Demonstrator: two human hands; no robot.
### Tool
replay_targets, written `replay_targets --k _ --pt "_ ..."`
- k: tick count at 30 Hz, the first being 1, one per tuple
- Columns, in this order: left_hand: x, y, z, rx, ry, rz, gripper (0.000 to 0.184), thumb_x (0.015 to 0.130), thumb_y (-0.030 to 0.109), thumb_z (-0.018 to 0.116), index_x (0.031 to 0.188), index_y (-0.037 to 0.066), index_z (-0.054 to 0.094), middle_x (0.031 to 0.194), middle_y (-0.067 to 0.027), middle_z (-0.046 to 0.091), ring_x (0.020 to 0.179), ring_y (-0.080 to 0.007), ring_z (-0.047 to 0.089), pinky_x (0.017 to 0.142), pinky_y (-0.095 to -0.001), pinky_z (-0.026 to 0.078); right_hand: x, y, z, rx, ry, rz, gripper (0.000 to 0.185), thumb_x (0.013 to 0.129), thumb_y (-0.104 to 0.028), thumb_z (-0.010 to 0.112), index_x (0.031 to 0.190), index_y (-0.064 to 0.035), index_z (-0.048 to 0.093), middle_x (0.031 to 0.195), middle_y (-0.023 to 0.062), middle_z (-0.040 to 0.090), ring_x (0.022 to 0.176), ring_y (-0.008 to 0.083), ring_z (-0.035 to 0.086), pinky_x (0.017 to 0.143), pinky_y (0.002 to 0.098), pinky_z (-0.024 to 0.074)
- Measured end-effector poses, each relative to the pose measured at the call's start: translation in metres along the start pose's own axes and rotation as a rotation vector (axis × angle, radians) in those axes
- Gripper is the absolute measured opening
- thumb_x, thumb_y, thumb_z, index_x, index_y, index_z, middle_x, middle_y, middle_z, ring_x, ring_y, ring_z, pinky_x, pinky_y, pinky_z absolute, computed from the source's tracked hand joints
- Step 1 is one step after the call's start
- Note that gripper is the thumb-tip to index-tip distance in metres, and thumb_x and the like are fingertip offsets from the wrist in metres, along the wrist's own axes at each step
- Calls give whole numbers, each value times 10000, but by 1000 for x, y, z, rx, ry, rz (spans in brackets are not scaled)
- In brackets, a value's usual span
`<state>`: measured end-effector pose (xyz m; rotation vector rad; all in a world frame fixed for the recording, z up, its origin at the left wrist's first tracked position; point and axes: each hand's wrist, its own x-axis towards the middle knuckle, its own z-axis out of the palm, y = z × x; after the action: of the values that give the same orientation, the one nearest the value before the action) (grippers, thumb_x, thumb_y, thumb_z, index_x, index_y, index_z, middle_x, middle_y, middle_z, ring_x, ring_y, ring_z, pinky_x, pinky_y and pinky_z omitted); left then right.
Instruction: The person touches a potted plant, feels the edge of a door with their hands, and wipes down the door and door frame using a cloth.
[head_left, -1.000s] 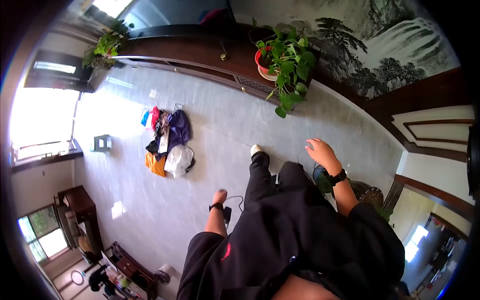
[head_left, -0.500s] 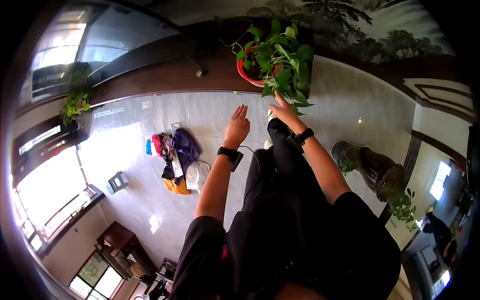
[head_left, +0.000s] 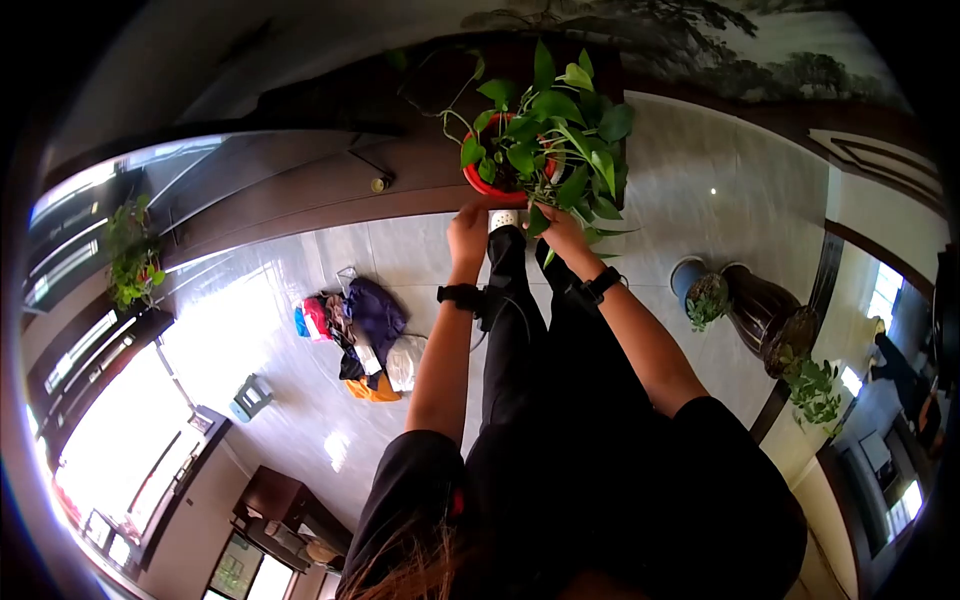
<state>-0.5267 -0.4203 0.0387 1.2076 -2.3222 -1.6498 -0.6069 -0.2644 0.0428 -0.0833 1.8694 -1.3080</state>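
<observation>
At the front edge of a dark wooden cabinet [head_left: 300, 222], my left hand [head_left: 467, 238] is closed, its fingers curled in against the edge. What it grips, if anything, is hidden. My right hand [head_left: 563, 232] is at the same edge, just under the hanging leaves, with fingers bent and partly covered by a leaf. Above and between the hands, a leafy green potted plant [head_left: 555, 110] stands on the cabinet in a red-rimmed pot [head_left: 480, 184]. A light-coloured shoe [head_left: 503, 218] shows between my hands. Both wrists wear black bands.
A pile of clothes [head_left: 372, 315] lies on the grey tiled floor to the left, near a small stool [head_left: 251, 397]. On the right stand a blue-grey pot [head_left: 688, 275] and a tall dark vase [head_left: 752, 312] with plants. A person [head_left: 900, 375] is far right.
Both hands have come to the cabinet's front edge, and their outstretched fingers have bent. The left hand has closed. My view has shifted, and a foot now shows between the hands.
</observation>
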Motion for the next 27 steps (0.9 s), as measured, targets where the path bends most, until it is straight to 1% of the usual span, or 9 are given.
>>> replay_targets --k 3,5,8,11,14,17,19,22,27 --pt "23 -27 -2 -159 48 -15 278 856 123 544 1088 -29 568 942 -76 634 841 -146 597 741 -263 475 24 35 5 -415 89 -264 247 865 -152 569 1074 -21 586 854 33 622 747 157 628 640 264 479" --pt "35 -25 -3 -596 -19 -242 278 856 126 556 1099 -9 557 958 -90 629 875 -149 601 723 -259 477 45 72 23 230 134 -100 247 884 -173 548 1044 14 554 912 53 611 829 213 635 694 303 504" --pt "54 -12 -6 -787 -202 -363 292 852 96 559 1116 -13 500 980 -88 598 903 -154 586 710 -254 493 53 83 33 119 153 -54 292 895 -183 529 1081 42 520 1001 71 601 930 222 608 767 313 495" --pt "70 -33 7 -704 -136 -399 269 829 41 560 1078 -7 470 969 -98 588 867 -179 604 702 -285 525 49 93 45 110 295 -347 291 899 -201 525 1074 32 527 1030 86 595 998 219 571 823 302 467" --pt "81 -39 -2 -731 -315 -373 258 821 17 548 1053 -6 438 983 -118 579 829 -210 622 698 -305 547 31 50 39 -159 276 -349 292 899 -188 524 1100 24 517 1102 106 568 998 216 554 881 302 440" --pt "78 -7 6 -707 -337 -344 256 813 2 537 1058 -8 465 991 -136 581 793 -219 636 695 -296 551 28 12 33 67 375 -156 247 883 -186 554 1031 10 524 1054 92 558 984 200 543 907 307 431" --pt "80 6 7 -782 -435 -319 256 810 -2 533 1060 -6 480 998 -129 581 822 -217 631 716 -296 546 35 17 33 846 378 -123 214 875 -191 565 949 3 511 991 65 523 1008 174 522 922 303 422" --pt "73 14 14 -885 -482 -329 259 806 -8 523 1064 1 507 1012 -109 582 877 -209 619 762 -297 532 45 14 16 622 389 -109 242 883 -194 531 996 19 515 1021 54 510 1026 146 508 912 308 437" --pt "61 0 22 -866 -430 -419 304 814 18 523 1114 60 502 1083 -56 562 1015 -184 557 863 -317 483 50 17 9 709 443 169 301 883 -195 519 1090 23 522 1082 56 540 1007 139 518 928 318 429"
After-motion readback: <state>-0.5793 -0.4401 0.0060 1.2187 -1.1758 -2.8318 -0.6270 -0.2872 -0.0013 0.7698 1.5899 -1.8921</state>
